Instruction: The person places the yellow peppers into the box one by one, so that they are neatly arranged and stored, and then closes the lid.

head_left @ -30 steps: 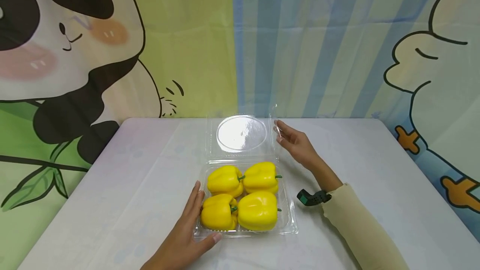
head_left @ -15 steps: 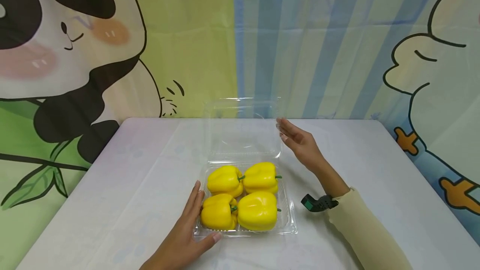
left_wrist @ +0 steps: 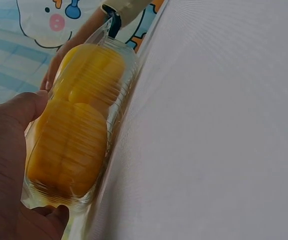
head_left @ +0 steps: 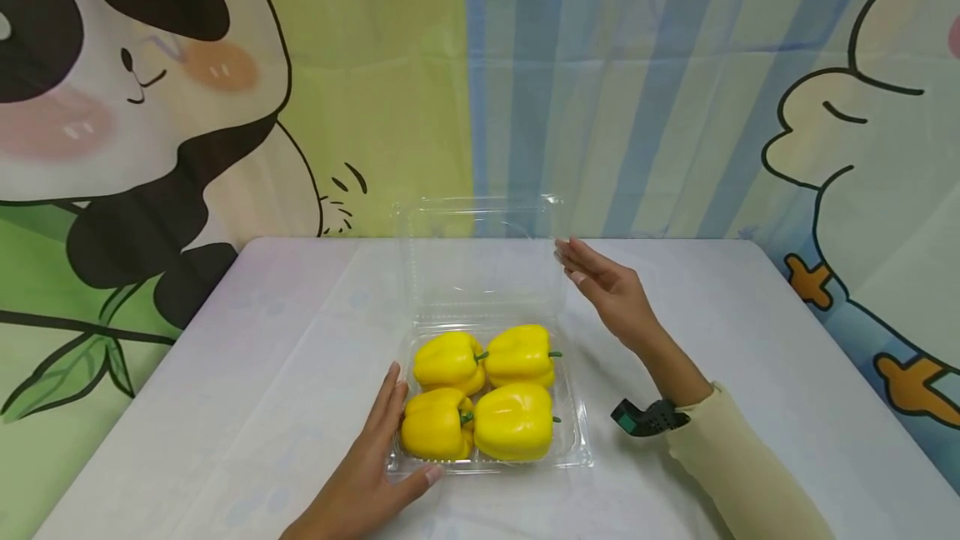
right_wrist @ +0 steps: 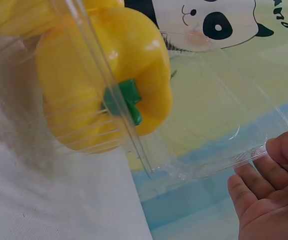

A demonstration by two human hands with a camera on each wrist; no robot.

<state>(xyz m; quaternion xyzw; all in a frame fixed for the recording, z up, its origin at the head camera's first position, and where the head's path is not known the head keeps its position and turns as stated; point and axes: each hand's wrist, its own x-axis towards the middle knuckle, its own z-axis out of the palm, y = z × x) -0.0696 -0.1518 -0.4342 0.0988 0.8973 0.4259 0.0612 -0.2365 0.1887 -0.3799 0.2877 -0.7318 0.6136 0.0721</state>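
Observation:
Several yellow bell peppers (head_left: 514,422) with green stems sit in the base of a clear plastic clamshell box (head_left: 576,440). Its hinged lid (head_left: 480,269) stands raised at the back. My left hand (head_left: 367,457) rests against the box's front left corner, fingers extended along the side and thumb at the front edge. The left wrist view shows that thumb (left_wrist: 33,106) touching the box's upper rim. My right hand (head_left: 611,290) is at the lid's right edge; in the right wrist view its thumb (right_wrist: 284,146) and forefinger pinch that edge.
The box stands on a white-covered table (head_left: 262,407). Behind it hangs a cloth backdrop (head_left: 390,90) with a cartoon panda and stripes. A dark wrist strap (head_left: 648,418) is on the right wrist, below a cream sleeve (head_left: 742,465).
The lid has swung up from a flatter, tilted-back position to a more upright one. My right hand has shifted slightly right. The left hand and the peppers stay where they were.

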